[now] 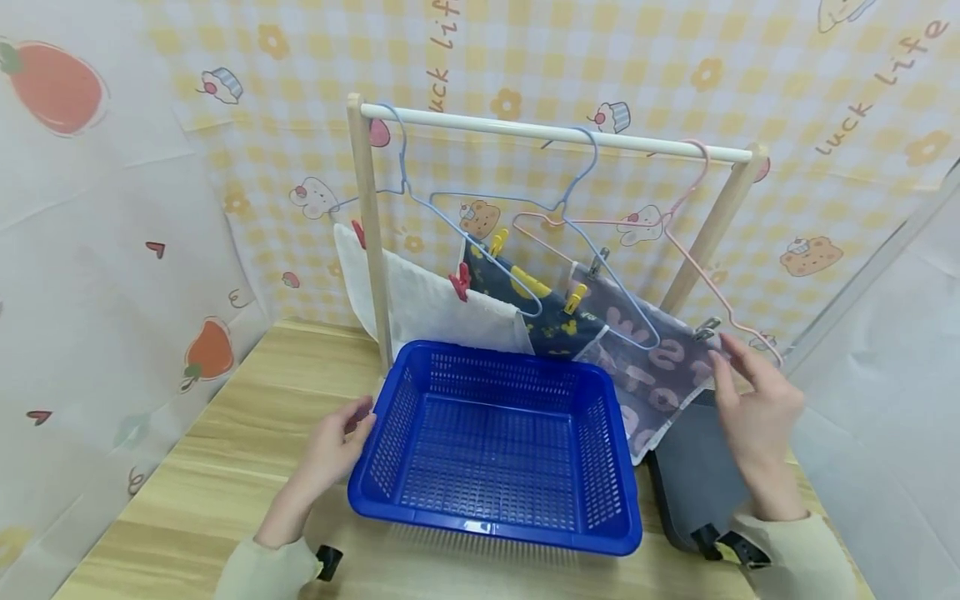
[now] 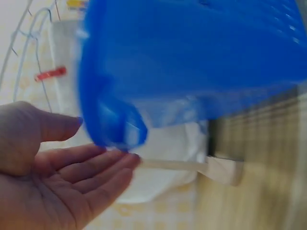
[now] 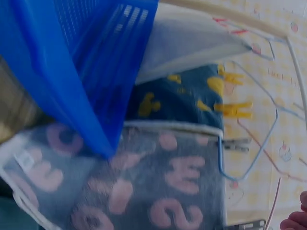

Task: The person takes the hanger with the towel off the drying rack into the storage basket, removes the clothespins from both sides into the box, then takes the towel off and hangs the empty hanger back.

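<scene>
Two hands, both loosely open: left hand (image 1: pixel 334 446) with nearly straight fingers at the blue basket (image 1: pixel 540 535), lower centre of the head view; right hand (image 1: pixel 761 408) just beside the metal clip (image 1: pixel 707 328) on the lettered cloth (image 1: pixel 637 383), right of centre. For the basket, probably light, stiff and smooth: grip both short rims. For the cloth, likely soft and limp: pinch the top edge. Shown only in the left wrist view: upturned palm; only in the head view: right thumb.
</scene>
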Motion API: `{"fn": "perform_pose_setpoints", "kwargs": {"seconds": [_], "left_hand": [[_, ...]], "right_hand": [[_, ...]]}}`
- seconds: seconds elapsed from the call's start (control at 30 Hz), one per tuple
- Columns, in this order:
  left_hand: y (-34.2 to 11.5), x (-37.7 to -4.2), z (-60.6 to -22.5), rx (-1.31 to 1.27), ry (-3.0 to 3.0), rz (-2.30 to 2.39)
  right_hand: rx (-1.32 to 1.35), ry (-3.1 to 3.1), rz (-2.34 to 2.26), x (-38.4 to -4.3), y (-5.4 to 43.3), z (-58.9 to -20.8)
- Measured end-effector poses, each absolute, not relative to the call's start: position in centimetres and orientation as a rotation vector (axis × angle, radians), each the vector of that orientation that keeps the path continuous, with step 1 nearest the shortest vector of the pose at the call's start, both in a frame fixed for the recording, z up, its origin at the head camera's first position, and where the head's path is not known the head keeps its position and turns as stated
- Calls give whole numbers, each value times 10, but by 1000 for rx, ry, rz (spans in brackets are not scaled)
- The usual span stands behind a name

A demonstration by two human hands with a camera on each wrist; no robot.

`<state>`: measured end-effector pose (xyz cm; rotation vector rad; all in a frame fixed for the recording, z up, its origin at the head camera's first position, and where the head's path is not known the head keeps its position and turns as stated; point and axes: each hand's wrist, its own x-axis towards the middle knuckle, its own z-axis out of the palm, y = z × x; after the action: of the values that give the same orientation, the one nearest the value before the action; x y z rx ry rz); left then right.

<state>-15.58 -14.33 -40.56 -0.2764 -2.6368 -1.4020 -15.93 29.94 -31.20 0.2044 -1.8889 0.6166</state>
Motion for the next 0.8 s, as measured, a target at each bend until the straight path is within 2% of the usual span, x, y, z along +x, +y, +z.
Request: {"fn": "perform_pose_setpoints", "kwargs": {"seconds": [0.17,0.5,0.8], "left_hand": [[-154,-165,-423,-168,-2513,-1612],[-158,-173,-444,153,-2218,-2315],[-149,-175,-450,224,-2014,-2478]], "right_hand": [[143,-1926,639,-173,318,-293],[-38,-2351,695,-202,347,-274],[18,-2398,975,-219,350,-273]]}}
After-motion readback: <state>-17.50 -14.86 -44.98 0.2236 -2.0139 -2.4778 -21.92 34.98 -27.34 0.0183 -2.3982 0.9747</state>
